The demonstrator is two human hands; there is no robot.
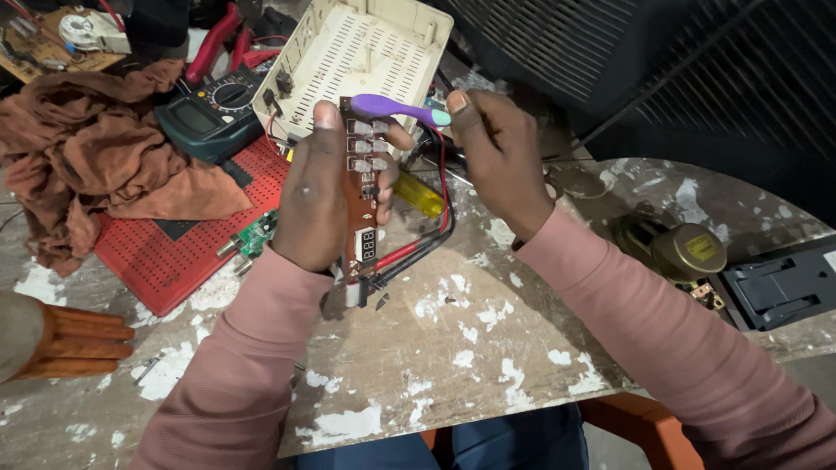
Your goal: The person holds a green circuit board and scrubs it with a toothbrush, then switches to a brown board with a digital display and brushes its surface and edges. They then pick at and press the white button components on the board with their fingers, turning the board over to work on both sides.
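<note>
Brown cloth [104,148], multimeter [209,113], red perforated mat [183,252], cream vented casing [366,52], yellow-handled screwdriver [418,195]

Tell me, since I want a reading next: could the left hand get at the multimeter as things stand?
Probably not yet: the left hand is gripping the circuit board. The multimeter lies uncovered just beyond it.

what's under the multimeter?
The multimeter lies partly on the red perforated mat, with the brown cloth against its left side. Its body hides whatever is directly beneath; the mat's far edge there cannot be seen.
</note>
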